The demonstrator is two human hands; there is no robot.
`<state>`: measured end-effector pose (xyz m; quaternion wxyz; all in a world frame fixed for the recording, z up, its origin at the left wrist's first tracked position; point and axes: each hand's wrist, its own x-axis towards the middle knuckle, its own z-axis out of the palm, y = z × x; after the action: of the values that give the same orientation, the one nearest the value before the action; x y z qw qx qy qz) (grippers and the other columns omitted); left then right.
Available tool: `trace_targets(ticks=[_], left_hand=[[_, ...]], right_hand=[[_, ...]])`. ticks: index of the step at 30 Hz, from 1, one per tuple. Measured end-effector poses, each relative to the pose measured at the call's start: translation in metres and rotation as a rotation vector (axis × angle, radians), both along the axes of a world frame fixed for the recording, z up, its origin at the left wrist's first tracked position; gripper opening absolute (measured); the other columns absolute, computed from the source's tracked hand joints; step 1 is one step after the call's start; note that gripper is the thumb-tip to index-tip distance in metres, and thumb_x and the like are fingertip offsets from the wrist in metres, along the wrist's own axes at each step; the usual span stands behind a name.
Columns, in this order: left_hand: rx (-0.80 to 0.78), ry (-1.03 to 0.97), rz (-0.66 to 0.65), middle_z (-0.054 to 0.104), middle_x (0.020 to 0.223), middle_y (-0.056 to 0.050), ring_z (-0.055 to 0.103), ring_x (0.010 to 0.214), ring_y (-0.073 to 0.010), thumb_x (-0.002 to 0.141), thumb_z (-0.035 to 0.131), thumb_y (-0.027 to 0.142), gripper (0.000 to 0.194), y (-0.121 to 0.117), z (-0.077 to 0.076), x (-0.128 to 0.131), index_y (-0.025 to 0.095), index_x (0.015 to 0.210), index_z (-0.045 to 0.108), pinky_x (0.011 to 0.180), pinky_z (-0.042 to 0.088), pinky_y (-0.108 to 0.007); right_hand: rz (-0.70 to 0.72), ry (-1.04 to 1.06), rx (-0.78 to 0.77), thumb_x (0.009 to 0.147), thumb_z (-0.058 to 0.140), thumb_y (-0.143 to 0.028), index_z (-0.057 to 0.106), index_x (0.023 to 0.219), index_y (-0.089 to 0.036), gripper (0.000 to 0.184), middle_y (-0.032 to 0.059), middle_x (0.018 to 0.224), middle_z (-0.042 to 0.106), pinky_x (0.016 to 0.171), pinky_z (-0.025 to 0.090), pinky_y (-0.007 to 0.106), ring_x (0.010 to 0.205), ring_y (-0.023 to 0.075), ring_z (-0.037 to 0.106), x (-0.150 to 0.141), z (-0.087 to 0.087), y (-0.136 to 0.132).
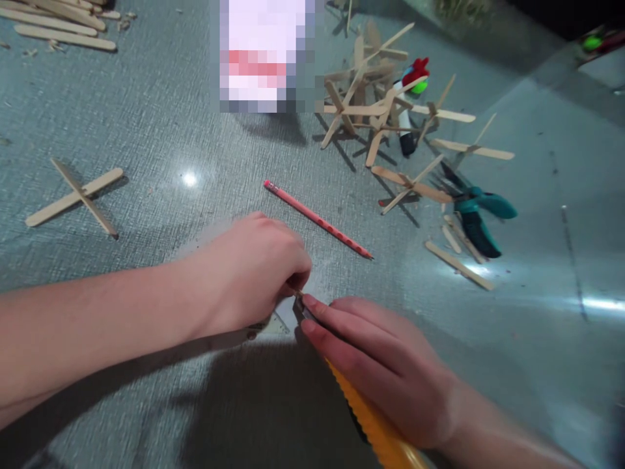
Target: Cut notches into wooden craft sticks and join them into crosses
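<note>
My left hand (258, 267) is closed, fingers curled down over the end of a wooden craft stick (294, 291), most of which is hidden. My right hand (385, 365) grips a yellow utility knife (364, 410) near its front. The knife's metal tip (305, 311) is close to the stick, though I cannot tell whether it touches. Under the left hand, the edge of a clear ruler or set square (277, 324) peeks out over something white. A pink pencil (319, 221) lies on the table just beyond both hands.
On the grey textured table (161, 130) lie a crossed pair of sticks (81, 194) at left and loose sticks (63, 36) at top left. Several joined sticks (364, 104) crowd the back right, beside a marker (406, 127) and teal-handled pliers (476, 212). A pixelated object (258, 39) stands behind.
</note>
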<state>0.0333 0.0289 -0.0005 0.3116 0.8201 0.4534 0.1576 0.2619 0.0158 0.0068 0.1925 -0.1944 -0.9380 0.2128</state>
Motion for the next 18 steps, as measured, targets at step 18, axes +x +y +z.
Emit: trace_targets(ticks=[18], left_hand=[[0.000, 0.133, -0.019, 0.071, 0.088, -0.002, 0.063, 0.083, -0.0218, 0.089, 0.065, 0.013, 0.007, -0.010, 0.007, 0.005, 0.019, 0.086, 0.065, 0.077, 0.042, -0.035]], right_hand=[[-0.129, 0.109, 0.029, 0.095, 0.066, -0.010, 0.067, 0.111, -0.019, 0.018, 0.0052, 0.085, 0.079, 0.064, 0.065, 0.038, 0.065, 0.0198, 0.069, 0.001, -0.008, -0.008]])
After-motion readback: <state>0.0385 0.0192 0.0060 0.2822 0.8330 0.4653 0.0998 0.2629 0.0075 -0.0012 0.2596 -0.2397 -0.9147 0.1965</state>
